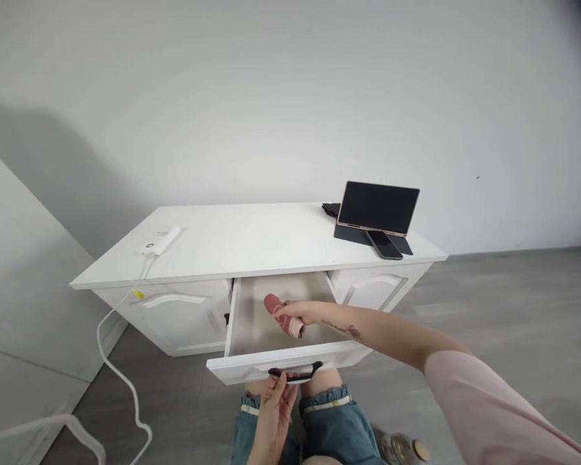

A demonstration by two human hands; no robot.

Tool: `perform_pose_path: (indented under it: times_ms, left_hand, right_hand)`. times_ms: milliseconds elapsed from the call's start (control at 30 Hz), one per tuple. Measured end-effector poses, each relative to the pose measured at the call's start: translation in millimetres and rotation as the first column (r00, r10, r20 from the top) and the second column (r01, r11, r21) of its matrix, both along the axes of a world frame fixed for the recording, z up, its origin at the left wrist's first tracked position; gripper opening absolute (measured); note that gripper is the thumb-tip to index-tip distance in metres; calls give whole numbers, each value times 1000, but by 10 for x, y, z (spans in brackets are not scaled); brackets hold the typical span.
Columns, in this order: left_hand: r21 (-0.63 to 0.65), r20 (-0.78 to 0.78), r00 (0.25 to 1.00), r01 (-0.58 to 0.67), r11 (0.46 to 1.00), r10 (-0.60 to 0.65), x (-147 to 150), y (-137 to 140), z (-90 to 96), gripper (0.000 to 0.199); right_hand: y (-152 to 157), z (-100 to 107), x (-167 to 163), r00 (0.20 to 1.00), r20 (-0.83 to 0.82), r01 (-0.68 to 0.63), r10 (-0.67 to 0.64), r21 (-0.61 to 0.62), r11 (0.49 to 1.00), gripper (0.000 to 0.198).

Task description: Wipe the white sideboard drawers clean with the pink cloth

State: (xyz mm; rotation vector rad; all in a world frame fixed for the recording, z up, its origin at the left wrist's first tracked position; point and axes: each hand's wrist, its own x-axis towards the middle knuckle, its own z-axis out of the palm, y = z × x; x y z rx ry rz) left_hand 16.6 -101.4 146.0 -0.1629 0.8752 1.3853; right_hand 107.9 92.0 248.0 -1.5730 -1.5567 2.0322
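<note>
My right hand [294,310] reaches over the pulled-out drawer [252,329] and is closed round a short red and pink cloth-like roll [289,325]. The roll has a rounded red end at the upper left and a paler end with a dark opening at the lower right. Whether it is a sock or a small umbrella I cannot tell. Below the drawer front, my left hand [274,403] has its fingers on the black drawer handle [297,376]. Inside the drawer, the visible bottom is a plain pale surface.
A white power strip [159,242] with a cable lies on the left of the white cabinet top [246,232]. A tablet [378,208] on a stand, a phone [384,245] and a black item [331,209] sit at the right. A glass jar [399,448] stands on the floor.
</note>
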Motion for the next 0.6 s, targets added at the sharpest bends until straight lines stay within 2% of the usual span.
perform_pose_path:
  times_ms: [33,100,133,167,200,233,300,333,367,400,433,467,500,533,600]
  left_hand:
    - [-16,4,1000,2,1000,-2,2,1,10,18]
    - [-27,6,1000,4,1000,-4,4,0,23,17]
    - [-23,5,1000,5,1000,-5,2,-1,20,17]
    - [-9,6,1000,12,1000,-12,-4,-1,7,17]
    - [10,6,1000,24,1000,-24,-13,-1,-16,17]
    - [30,6,999,43,999,-43,-27,1,-52,16]
    - [55,5,996,88,995,-89,-62,10,-155,14]
    - [65,9,994,109,992,-109,-80,16,-216,15]
    - [74,19,992,123,990,-125,-95,21,-279,16]
    - [86,38,990,136,987,-139,-107,26,-339,17]
    - [100,61,988,138,985,-145,-112,28,-393,18]
    - [115,84,987,128,985,-138,-110,28,-438,19]
    - [133,104,987,112,985,-126,-103,26,-474,20]
    - [148,115,987,92,985,-109,-91,22,-499,21]
    - [168,112,990,61,984,-80,-61,13,-527,23]
  right_hand:
    - [8,-63,-110,997,49,-66,61,98,993,22]
    - [-7,-185,-282,974,140,-213,178,300,930,41]
    - [-26,-247,-337,951,182,-303,250,387,871,48]
    - [-49,-311,-371,910,230,-415,346,467,781,51]
    - [-71,-376,-383,842,292,-536,454,540,649,51]
    - [-91,-439,-376,747,370,-646,552,600,472,48]
    - [-110,-554,-323,526,560,-761,640,646,60,45]
    - [-105,-602,-287,449,637,-763,627,638,-102,45]
    - [-91,-644,-253,414,685,-751,600,629,-199,46]
    - [-67,-681,-224,403,718,-741,568,620,-258,46]
    - [-34,-714,-204,401,743,-738,536,609,-292,47]
    - [9,-747,-195,409,758,-739,508,602,-302,49]
    - [62,-780,-198,428,765,-747,481,600,-288,52]
    - [124,-814,-214,457,765,-759,454,601,-249,55]
    - [272,-881,-278,525,756,-788,392,605,-112,62]
